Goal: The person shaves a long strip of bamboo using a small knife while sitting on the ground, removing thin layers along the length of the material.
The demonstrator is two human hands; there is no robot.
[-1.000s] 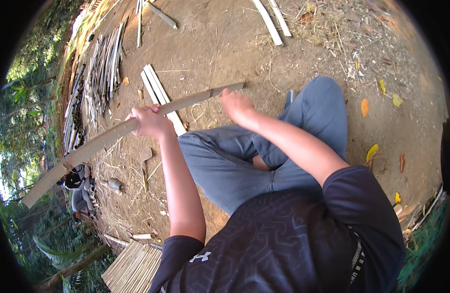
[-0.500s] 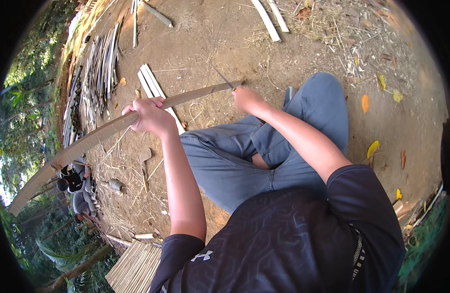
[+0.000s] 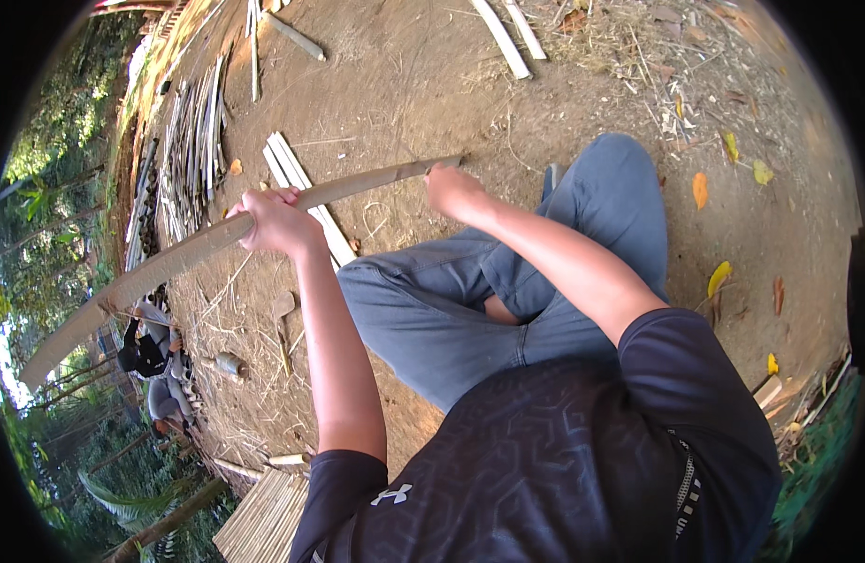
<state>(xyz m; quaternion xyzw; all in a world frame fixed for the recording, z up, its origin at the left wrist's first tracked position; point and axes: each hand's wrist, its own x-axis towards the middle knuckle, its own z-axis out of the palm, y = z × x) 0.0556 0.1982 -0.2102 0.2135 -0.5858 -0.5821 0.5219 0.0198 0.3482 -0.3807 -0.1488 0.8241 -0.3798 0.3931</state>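
A long, curved bamboo slat point(image 3: 165, 263) runs from the far left to a spot ahead of my bent knees. My left hand point(image 3: 277, 223) is wrapped around it partway along. Close to its right end, my right hand point(image 3: 456, 192) is closed around the handle of a knife, whose thin blade point(image 3: 406, 150) shows only as a faint blur above the slat. The fingers hide the handle. Both hands are raised over the ground in front of my crossed legs point(image 3: 432, 319).
Pale split strips point(image 3: 308, 192) lie beyond my left hand, with a pile of poles point(image 3: 193, 150) farther left. A flat-headed tool point(image 3: 283, 305), a metal container point(image 3: 229, 364) and a bamboo panel point(image 3: 268, 516) lie at left. Another person point(image 3: 153, 361) sits at far left.
My right hand has moved slightly left and inward along the slat, and the knife blade has swung and blurred. My left hand has shifted a little left with the slat.
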